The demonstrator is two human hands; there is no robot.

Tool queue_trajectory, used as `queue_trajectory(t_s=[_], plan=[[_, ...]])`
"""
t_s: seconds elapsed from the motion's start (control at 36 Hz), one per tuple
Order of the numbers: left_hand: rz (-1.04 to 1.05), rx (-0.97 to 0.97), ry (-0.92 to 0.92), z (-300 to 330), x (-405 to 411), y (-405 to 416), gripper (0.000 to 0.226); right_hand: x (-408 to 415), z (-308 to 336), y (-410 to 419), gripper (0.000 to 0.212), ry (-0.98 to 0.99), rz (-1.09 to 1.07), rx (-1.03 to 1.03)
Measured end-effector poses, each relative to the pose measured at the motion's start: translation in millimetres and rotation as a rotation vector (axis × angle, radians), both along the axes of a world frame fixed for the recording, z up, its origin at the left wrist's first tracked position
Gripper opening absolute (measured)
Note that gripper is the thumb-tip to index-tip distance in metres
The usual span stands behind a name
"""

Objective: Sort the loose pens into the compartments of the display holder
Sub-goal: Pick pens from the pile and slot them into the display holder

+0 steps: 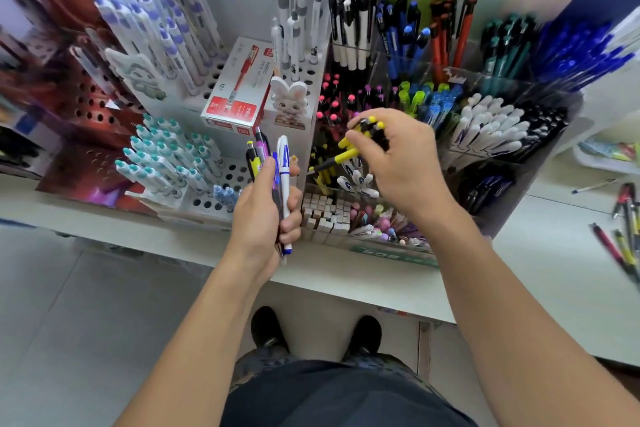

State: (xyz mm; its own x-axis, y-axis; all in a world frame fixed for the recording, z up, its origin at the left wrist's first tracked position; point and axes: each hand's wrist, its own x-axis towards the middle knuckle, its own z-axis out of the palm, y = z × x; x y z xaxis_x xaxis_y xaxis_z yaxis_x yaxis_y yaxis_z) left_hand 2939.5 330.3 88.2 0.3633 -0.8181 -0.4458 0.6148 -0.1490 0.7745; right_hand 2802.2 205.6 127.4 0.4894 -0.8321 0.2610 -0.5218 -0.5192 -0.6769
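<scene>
While gripped: yellow pens [360, 139] inside right hand [398, 163].

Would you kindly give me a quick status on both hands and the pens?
Left hand grips mixed pens, upright. Right hand grips yellow-and-black pens over the display holder. Loose pens on counter, far right. Nothing blocking.

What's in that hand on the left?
The left hand grips a bunch of pens: a white pen with blue print, a yellow-and-black pen and a purple one. Fingers hide their lower barrels.

Yellow-black pens [360, 139] in right hand [398, 163]
</scene>
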Motion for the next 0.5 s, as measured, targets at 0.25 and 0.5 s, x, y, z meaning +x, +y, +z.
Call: queue_trajectory(t_s=[0.25,0.5], plan=[[-0.011,0.03,-0.034,1.9,-0.8,6.1,0.042,9.5,-0.8,-14.6,0.021,0.264,0.164,-0.05],[-0.001,0.034,-0.059,2.9,-4.2,1.9,0.041,13.6,-12.1,-9.2,0.02,0.371,0.301,-0.229]])
